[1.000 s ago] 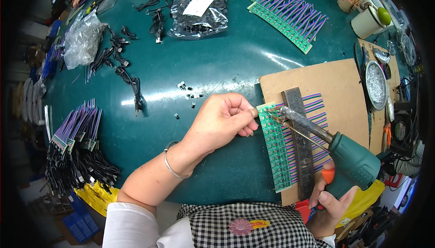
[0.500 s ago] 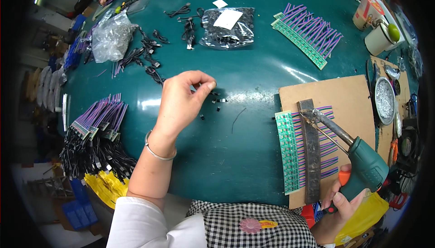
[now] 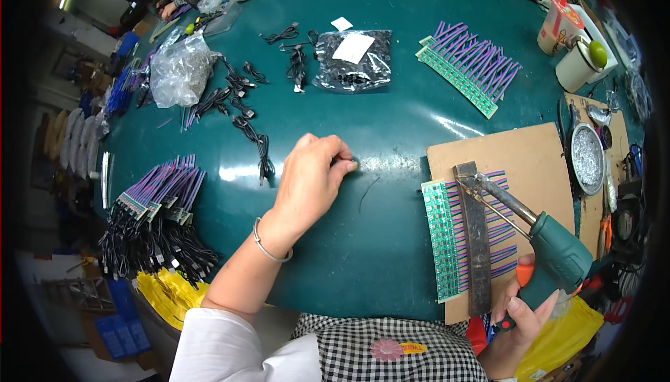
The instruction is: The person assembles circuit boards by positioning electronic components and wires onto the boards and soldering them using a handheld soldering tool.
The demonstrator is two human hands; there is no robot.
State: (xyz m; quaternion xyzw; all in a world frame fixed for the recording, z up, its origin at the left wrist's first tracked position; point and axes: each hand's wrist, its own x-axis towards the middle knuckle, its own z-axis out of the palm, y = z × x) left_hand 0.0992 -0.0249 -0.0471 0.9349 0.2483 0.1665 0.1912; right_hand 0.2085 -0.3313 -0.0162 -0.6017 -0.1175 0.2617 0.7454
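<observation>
At the tabletop's middle, the thumb and forefinger of the left hand [image 3: 310, 179] met at their tips over the green table [image 3: 391, 263]; a small dark piece [image 3: 356, 162] showed there, though from where I stood I could not tell whether they gripped it. A thin dark strand [image 3: 363, 197] lay just beside. The right hand [image 3: 528, 319], near the apron, was wrapped round the handle of a green soldering gun [image 3: 558, 260], its tip over the upper end of a dark bar [image 3: 479, 263]. That bar lay across striped wires [image 3: 504, 253] running from a green circuit-board panel [image 3: 442, 242], which sat along the left edge of a cardboard sheet [image 3: 520, 148]. Farther out, a second wired panel [image 3: 460, 82] lay beyond the cardboard, a clear bag of dark parts [image 3: 370, 75] at the far middle, and a heap of black cables [image 3: 157, 242] to the left.
</observation>
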